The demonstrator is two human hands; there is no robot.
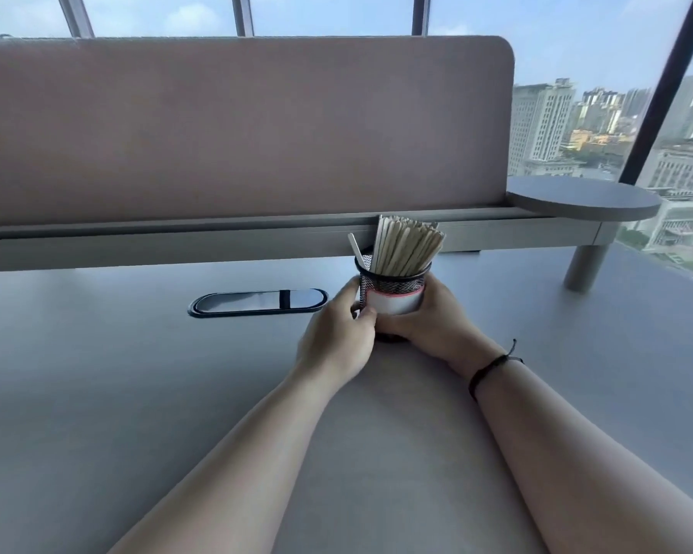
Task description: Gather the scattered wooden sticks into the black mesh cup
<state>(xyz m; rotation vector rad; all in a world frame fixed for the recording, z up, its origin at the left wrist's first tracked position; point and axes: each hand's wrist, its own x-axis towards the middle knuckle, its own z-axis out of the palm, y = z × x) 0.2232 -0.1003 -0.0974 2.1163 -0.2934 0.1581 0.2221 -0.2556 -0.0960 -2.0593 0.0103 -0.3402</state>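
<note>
The black mesh cup (393, 287) stands upright on the grey desk (97, 393), with a white label around its lower half. A thick bundle of pale wooden sticks (407, 245) fills it and leans right; one stick (355, 247) leans left, apart from the bundle. My left hand (339, 337) wraps the cup's left side and my right hand (437, 317) wraps its right side, so both grip it. The cup's base is hidden by my fingers. No loose sticks show on the desk.
A black oval cable port (257, 302) is set into the desk left of the cup. A tall grey partition (237, 129) runs along the back. A round raised shelf (583, 201) on a leg stands at the back right, before the window.
</note>
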